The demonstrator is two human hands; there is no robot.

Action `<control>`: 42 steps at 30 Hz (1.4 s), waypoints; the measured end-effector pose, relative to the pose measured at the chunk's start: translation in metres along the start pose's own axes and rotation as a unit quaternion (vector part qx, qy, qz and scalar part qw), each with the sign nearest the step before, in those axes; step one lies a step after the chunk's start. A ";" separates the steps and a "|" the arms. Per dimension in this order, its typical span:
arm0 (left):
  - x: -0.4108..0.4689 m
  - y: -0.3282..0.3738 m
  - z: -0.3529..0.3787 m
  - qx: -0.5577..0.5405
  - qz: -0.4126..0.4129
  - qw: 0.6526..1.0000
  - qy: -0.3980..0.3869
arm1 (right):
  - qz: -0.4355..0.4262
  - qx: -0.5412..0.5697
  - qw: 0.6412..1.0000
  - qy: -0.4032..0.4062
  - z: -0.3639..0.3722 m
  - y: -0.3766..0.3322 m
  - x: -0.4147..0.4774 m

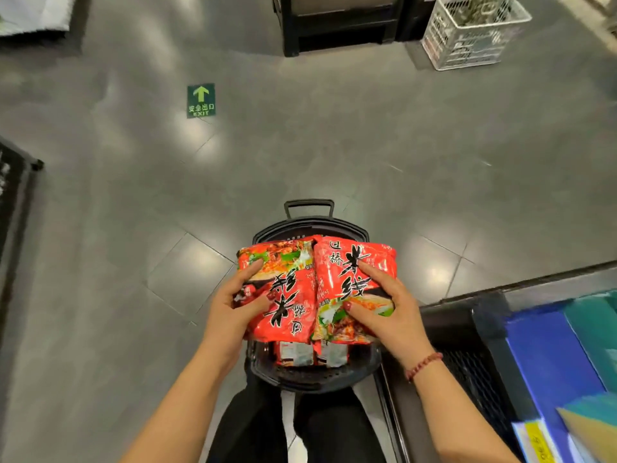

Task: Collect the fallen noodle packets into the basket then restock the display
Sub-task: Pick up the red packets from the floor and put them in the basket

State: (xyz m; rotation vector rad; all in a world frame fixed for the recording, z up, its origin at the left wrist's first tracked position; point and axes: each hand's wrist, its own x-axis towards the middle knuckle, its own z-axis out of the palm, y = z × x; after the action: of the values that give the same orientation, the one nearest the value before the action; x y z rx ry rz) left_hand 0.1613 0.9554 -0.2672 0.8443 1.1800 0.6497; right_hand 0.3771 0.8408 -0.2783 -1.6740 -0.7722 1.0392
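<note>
Two red noodle packets sit side by side above a black basket (354, 375) on the floor in front of me. My left hand (233, 309) grips the left noodle packet (287, 295), thumb on its face. My right hand (387, 312) grips the right noodle packet (347, 272) the same way. Beneath them, inside the basket, more red packets (300, 354) show their back sides. The basket's handle (309, 206) sticks out at the far side.
A black display shelf (467, 315) with blue and teal boxes (561, 355) runs along my right. A white plastic crate (474, 31) and a dark stand (337, 25) are at the far end of the grey tiled floor. Another dark shelf edge (16, 182) is at left.
</note>
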 end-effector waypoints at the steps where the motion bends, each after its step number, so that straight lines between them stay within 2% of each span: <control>1: 0.014 -0.002 0.003 0.000 -0.005 1.000 0.000 | 0.006 0.001 1.000 0.005 0.001 0.006 0.012; 7: 0.123 -0.049 0.007 0.035 -0.045 0.998 -0.002 | 0.040 -0.008 0.998 0.039 0.016 0.075 0.091; 13: 0.242 -0.137 0.010 0.147 -0.021 0.989 -0.018 | 0.048 -0.078 0.993 0.073 0.029 0.177 0.178; 19: 0.328 -0.221 0.003 0.164 -0.025 0.986 -0.015 | 0.093 -0.121 0.985 0.074 0.044 0.267 0.243; 28: 0.387 -0.307 -0.003 0.238 0.031 0.969 0.058 | 0.121 -0.196 0.973 0.002 0.070 0.343 0.303; 34: 0.396 -0.319 -0.003 0.343 0.069 0.937 0.018 | 0.132 -0.278 0.952 0.002 0.083 0.363 0.307; 36: 0.395 -0.318 -0.002 0.396 0.061 0.916 0.005 | 0.112 -0.404 0.907 0.033 0.092 0.361 0.300; 37: 0.391 -0.318 -0.003 0.440 0.075 0.895 0.012 | 0.086 -0.468 0.877 0.065 0.097 0.359 0.294; 39: 0.383 -0.317 -0.006 0.549 0.155 0.820 0.043 | 0.024 -0.523 0.845 0.109 0.106 0.357 0.283; 40: 0.382 -0.317 -0.006 0.592 0.208 0.777 0.045 | -0.008 -0.536 0.838 0.100 0.108 0.358 0.279; 42: 0.387 -0.317 -0.006 0.652 0.277 0.706 0.001 | -0.040 -0.572 0.818 0.037 0.106 0.365 0.279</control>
State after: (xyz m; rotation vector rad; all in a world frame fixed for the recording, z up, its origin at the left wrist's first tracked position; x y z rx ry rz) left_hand 0.2613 1.0990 -0.7361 2.4792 1.3087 0.1571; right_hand 0.4086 1.0079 -0.7185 -2.6047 -1.5801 0.3773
